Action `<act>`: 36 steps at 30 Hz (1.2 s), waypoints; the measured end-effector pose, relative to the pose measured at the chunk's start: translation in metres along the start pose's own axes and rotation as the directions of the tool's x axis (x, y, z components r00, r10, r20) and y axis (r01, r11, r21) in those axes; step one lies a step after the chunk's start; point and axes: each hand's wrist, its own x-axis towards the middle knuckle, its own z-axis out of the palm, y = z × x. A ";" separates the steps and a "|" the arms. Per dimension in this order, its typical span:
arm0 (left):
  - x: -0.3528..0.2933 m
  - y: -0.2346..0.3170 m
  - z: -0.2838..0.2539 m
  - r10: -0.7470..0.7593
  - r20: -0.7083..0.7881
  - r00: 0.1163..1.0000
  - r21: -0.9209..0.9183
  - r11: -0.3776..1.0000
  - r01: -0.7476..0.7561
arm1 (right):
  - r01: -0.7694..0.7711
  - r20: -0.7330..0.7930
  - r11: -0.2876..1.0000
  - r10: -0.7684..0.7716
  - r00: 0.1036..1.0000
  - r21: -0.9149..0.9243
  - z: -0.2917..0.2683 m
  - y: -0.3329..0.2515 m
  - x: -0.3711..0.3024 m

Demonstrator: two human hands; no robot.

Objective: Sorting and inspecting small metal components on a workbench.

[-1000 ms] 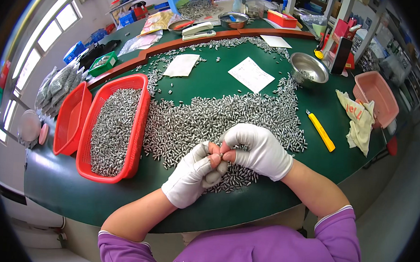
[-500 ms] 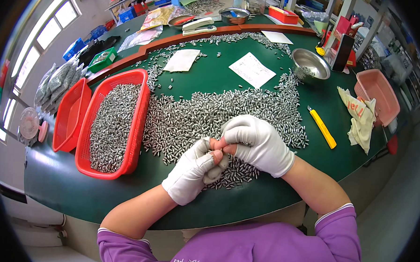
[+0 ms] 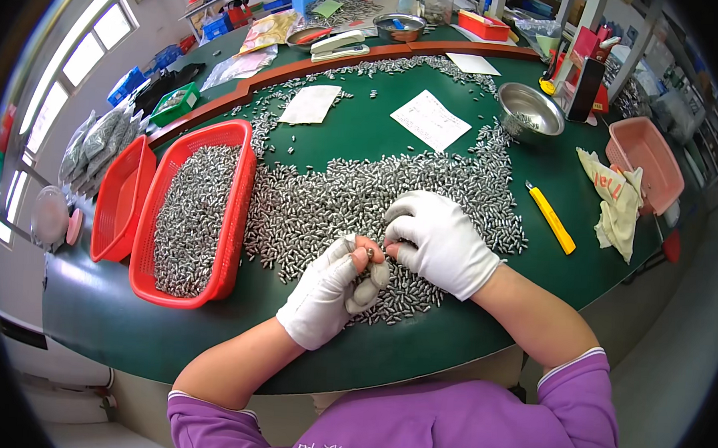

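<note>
Above heaped, small silver metal parts [image 3: 319, 210], our white-gloved left hand [image 3: 326, 291] is pinching one shiny metal piece [image 3: 370, 255], best held lightly; we aren't discerning whether our white-gloved right hand [image 3: 440, 245], just beside, is gripping anything.

And my right grip [image 3: 438, 243] has eased back from my left grip [image 3: 326, 293], a metal piece [image 3: 370, 254] now showing!

On the tabletop [image 3: 337, 369] before you lie loose metal pieces [image 3: 320, 202]; left of them stands a filled basket [image 3: 230, 270], a second basket [image 3: 119, 205] farther left. Rightward lies a knife [image 3: 551, 220], a bowl [image 3: 532, 103] behind it, a cloth [image 3: 614, 223] farther right.
</note>
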 end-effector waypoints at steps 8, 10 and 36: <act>0.000 0.000 0.001 -0.018 -0.044 0.999 -0.063 0.998 0.015 | 0.076 -0.055 0.997 -0.076 0.996 -0.007 -0.001 -0.003 0.001; 0.001 0.000 0.002 -0.014 -0.037 0.999 -0.066 0.998 0.011 | 0.055 -0.037 0.998 -0.055 0.998 0.006 -0.001 -0.004 0.000; 0.000 -0.001 0.001 0.042 -0.029 0.999 -0.072 0.996 -0.044 | 0.233 -0.301 0.964 -0.185 0.935 0.130 -0.010 -0.013 0.004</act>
